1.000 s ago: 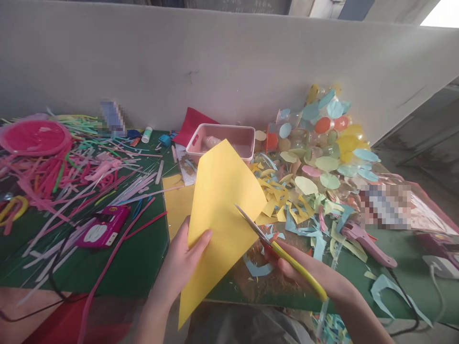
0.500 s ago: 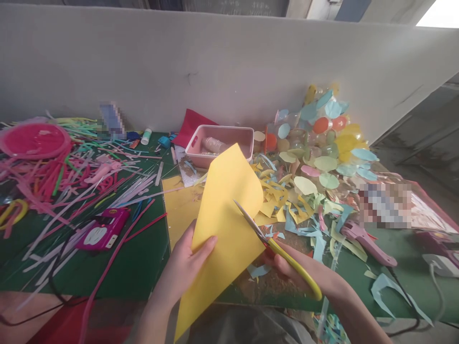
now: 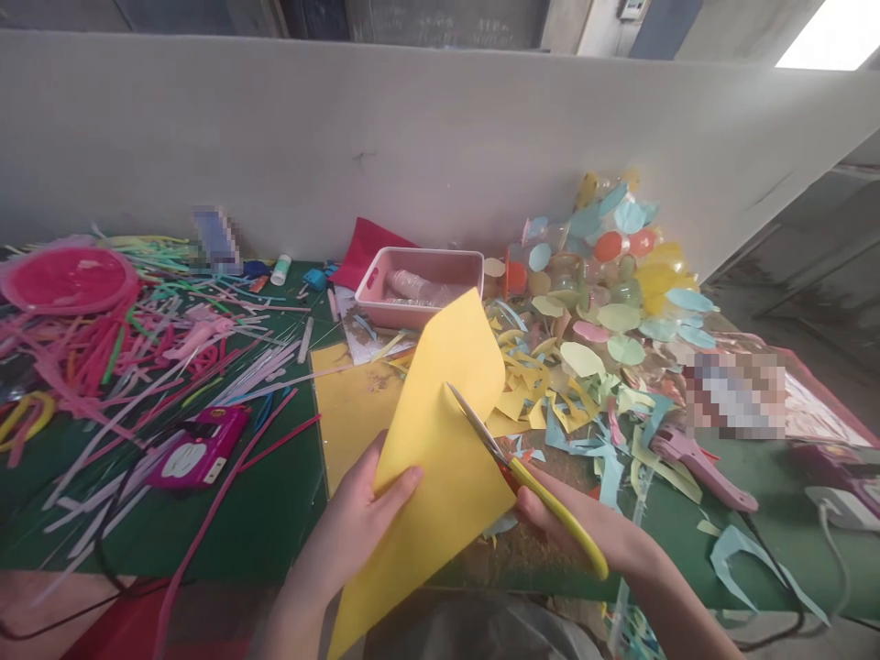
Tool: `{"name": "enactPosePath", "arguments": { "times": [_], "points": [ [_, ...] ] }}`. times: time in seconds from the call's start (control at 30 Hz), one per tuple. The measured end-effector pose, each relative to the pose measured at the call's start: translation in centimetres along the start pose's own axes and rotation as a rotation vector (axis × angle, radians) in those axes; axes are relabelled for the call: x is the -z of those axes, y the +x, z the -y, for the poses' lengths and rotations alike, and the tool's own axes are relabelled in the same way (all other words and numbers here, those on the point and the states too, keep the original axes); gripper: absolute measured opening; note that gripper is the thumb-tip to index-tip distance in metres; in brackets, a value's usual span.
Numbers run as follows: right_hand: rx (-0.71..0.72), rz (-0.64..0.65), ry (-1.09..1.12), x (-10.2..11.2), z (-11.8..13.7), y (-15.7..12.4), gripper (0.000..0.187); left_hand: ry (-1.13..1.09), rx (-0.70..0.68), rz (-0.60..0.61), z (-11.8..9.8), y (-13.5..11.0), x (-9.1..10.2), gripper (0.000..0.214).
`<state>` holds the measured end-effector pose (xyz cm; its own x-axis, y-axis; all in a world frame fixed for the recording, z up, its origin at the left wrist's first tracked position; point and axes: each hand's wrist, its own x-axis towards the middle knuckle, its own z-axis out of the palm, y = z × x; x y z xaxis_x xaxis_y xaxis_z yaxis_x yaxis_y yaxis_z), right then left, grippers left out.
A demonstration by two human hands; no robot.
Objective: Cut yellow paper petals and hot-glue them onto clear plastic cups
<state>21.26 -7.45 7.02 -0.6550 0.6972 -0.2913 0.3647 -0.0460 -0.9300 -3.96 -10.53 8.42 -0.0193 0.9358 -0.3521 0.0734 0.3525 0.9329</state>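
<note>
My left hand grips a yellow paper sheet, thumb on its front face, holding it up over the table's near edge. My right hand is closed on yellow-handled scissors. The blades reach into the sheet's right edge near its curled upper corner. A second yellow sheet lies flat on the green table behind.
A pink tub stands at the back by the white partition. Paper offcuts and coloured ovals pile at the right. Coloured strips and a pink bowl fill the left. A pink glue gun and a magenta device lie nearby.
The scissors have advanced further into the sheet's right edge. The paper has dropped lower and its upper corner has curled over. My left hand has shifted a little right.
</note>
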Motion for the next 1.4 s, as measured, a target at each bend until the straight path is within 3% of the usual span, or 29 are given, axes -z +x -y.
{"name": "enactPosePath", "arguments": {
  "times": [0.3,0.47,0.7,0.97,1.13,1.33,1.4],
  "points": [
    [-0.053,-0.047,0.05,-0.9,0.6,1.1,0.054,0.075,-0.015,-0.04,0.0,-0.3,-0.3,0.064],
    [0.053,-0.048,0.051,-0.7,0.5,0.9,0.055,0.03,-0.007,-0.008,0.1,-0.3,-0.4,0.063],
    [0.055,-0.078,0.148,-1.2,0.5,1.8,0.056,-0.039,0.035,0.005,0.3,-0.3,-0.6,0.064],
    [0.057,-0.042,0.084,-0.6,-0.4,1.3,0.066,-0.081,0.129,0.123,0.0,-0.4,-0.1,0.069],
    [0.02,-0.073,0.131,-0.9,-0.3,1.6,0.063,-0.066,0.14,0.167,0.3,-0.3,-0.1,0.071],
    [0.011,-0.082,0.24,-1.4,-0.1,2.2,0.065,0.049,0.059,0.029,0.1,-0.5,-0.4,0.061],
    [0.04,-0.065,0.25,-1.3,-0.4,2.0,0.065,0.082,0.071,0.045,0.1,-0.4,-0.4,0.06]
  ]
}}
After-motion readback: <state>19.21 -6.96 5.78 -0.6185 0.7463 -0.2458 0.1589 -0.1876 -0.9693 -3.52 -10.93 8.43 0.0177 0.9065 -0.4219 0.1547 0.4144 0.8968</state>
